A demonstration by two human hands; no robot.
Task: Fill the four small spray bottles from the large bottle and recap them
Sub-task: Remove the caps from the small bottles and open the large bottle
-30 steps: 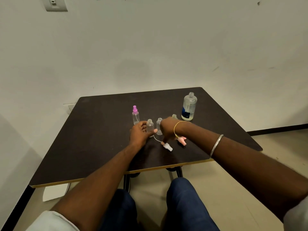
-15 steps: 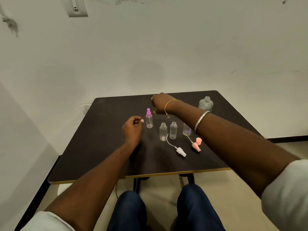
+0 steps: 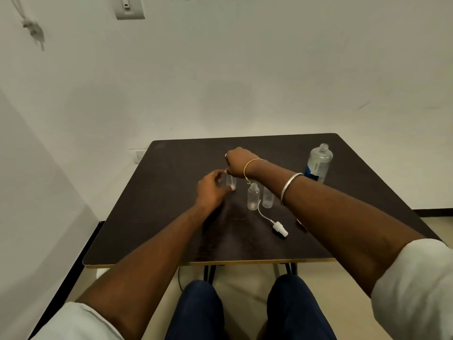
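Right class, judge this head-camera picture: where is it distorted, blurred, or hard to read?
Head view: wide-angle lens bows the table edges; light is flat, shadows faint; the small bottle between left hand and right hand is smeared; the large bottle looks sharper.

**What the person wore**

Pale short sleeves covered both upper arms, and dark blue trousers covered the legs. The right wrist bore a thin gold band, with a silver bangle further up the forearm. A ring showed on the right hand.
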